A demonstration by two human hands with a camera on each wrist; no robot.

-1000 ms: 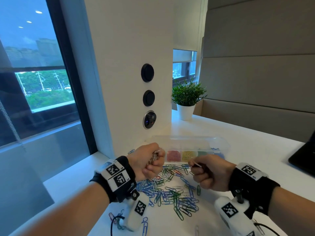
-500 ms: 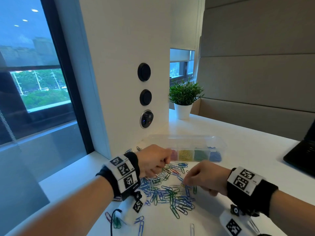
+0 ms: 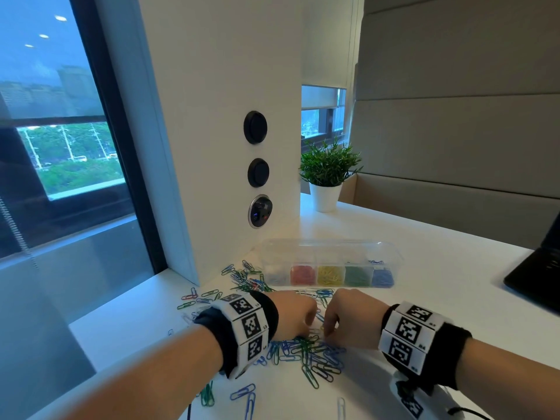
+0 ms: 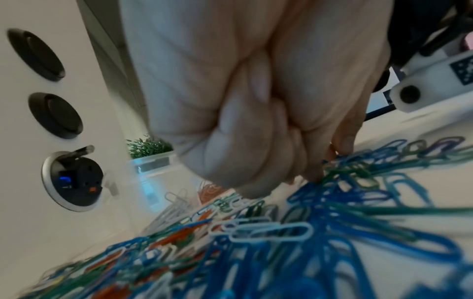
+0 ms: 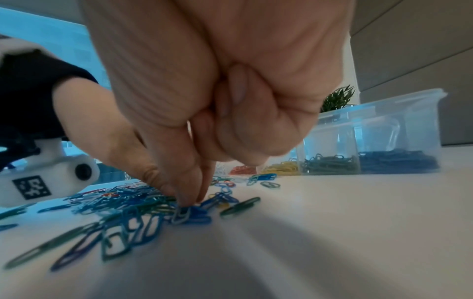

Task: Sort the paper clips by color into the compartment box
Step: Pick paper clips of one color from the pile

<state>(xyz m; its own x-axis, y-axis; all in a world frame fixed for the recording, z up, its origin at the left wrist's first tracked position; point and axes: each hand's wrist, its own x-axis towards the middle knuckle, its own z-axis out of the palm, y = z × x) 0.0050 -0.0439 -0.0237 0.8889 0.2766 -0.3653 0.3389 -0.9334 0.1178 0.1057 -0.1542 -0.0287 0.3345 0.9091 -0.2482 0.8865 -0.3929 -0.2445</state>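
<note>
A heap of paper clips (image 3: pixel 309 356), mostly blue and green, lies on the white table (image 3: pixel 424 298). Behind it stands the clear compartment box (image 3: pixel 333 247), with white, red, yellow, green and blue clips in separate cells. My left hand (image 3: pixel 295 316) is down on the heap. Its fingers are curled, and thumb and forefinger dig into the green and blue clips (image 4: pixel 332 232). My right hand (image 3: pixel 345 319) is close beside it, pinching a pale clip (image 5: pixel 181 215) with thumb and forefinger at the heap's edge (image 5: pixel 128 204). The box (image 5: pixel 409 121) is behind it to the right.
More loose clips (image 3: pixel 242 280) lie scattered left of the box, up to a white column with round sockets (image 3: pixel 259 172). A potted plant (image 3: pixel 328 174) stands at the back. A dark laptop (image 3: pixel 536 277) sits at the right. The table edge runs along the left by the window.
Both hands have come down from in front of the box onto the heap. One second ago the left hand held a bundle of clips raised near the box's left end.
</note>
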